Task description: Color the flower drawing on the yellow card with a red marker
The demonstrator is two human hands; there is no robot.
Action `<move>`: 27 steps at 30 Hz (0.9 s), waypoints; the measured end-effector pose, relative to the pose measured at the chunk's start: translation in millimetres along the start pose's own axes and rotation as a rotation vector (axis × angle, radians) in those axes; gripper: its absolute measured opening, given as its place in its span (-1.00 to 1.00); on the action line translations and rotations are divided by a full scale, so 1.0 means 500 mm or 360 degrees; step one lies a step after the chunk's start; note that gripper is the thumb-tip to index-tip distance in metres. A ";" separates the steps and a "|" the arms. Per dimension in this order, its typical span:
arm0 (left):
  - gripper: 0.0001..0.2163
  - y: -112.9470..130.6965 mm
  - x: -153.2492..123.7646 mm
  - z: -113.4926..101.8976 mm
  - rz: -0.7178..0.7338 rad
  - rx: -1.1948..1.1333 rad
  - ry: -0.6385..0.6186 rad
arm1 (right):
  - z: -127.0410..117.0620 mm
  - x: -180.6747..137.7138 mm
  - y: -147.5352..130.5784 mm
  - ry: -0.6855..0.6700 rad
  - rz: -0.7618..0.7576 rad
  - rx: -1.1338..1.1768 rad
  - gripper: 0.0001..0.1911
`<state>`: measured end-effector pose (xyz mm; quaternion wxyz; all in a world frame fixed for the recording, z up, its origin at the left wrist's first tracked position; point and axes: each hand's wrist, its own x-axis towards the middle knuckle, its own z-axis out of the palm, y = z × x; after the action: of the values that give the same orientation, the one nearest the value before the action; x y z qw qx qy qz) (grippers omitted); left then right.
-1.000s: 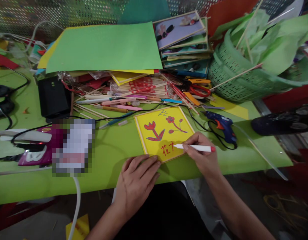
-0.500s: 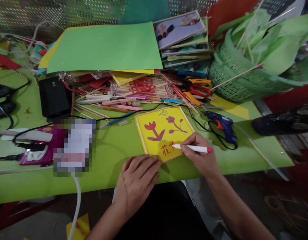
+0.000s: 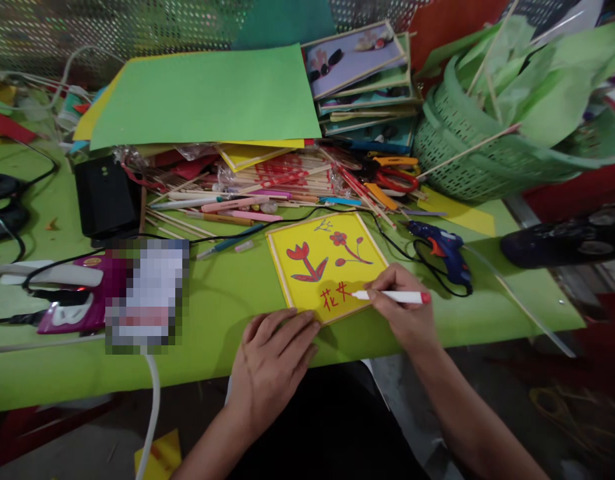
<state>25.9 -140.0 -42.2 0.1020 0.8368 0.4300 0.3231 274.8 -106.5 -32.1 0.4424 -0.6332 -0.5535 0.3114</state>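
Note:
A yellow card (image 3: 307, 233) edged with thin wooden strips lies on the green table, bearing drawn red flowers and red written characters (image 3: 337, 295). In my right hand (image 3: 406, 313) is a white marker (image 3: 400, 297) with a red end, pinched between the fingers. Its tip meets the card just right of the second character. My left hand (image 3: 277, 363) rests flat, fingers stretched out, with the fingertips on the card's lower left edge.
Behind the card lie pens and wooden sticks (image 3: 287, 177) in a heap, under a green sheet (image 3: 202, 97). A blue glue gun (image 3: 444, 250) and its black cord sit to the right, near a green basket (image 3: 467, 147). Leftward are a pixelated phone-like thing (image 3: 152, 290) and a black box (image 3: 107, 197).
The marker and my right hand have moved slightly to the right. The second red character has gained strokes. My left hand keeps its place on the card.

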 end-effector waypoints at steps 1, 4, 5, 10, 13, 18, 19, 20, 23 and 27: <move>-0.77 0.000 0.000 0.000 0.0001 0.0000 0.0002 | -0.001 0.000 0.003 0.0019 0.0012 0.0019 -0.83; -0.76 0.000 0.001 -0.001 0.0005 0.0007 0.0020 | -0.002 0.003 0.009 0.0076 0.0061 0.0066 -0.84; -0.76 0.000 0.002 -0.001 0.0008 0.0012 0.0022 | -0.002 0.005 0.009 0.0083 0.0073 0.0068 -0.84; -0.77 0.000 0.003 -0.001 0.0017 0.0016 -0.0014 | 0.004 0.015 -0.004 0.0064 0.0099 0.0011 -0.84; -0.78 -0.001 0.002 0.000 0.0014 0.0005 -0.0007 | 0.006 0.018 -0.013 0.0060 0.0084 0.0001 -0.83; -0.78 -0.002 0.001 0.001 0.0011 0.0016 0.0006 | 0.008 0.018 -0.021 0.0037 0.0029 -0.0028 -0.84; -0.78 -0.002 0.002 0.001 0.0013 0.0022 0.0008 | 0.008 0.018 -0.021 0.0037 0.0021 -0.0035 -0.85; -0.78 -0.002 0.002 0.000 0.0016 0.0027 0.0012 | 0.008 0.018 -0.021 0.0044 0.0011 -0.0042 -0.85; -0.78 -0.002 0.003 0.000 0.0026 0.0027 0.0022 | 0.006 0.017 -0.018 0.0067 -0.0008 -0.0062 -0.86; -0.78 -0.003 0.003 -0.001 0.0026 0.0017 0.0021 | 0.004 0.015 -0.011 0.0058 0.0007 -0.0064 -0.86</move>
<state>25.4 -137.9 -41.8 0.0922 0.8387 0.4255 0.3271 272.2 -98.6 -27.0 0.4389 -0.6489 -0.5500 0.2895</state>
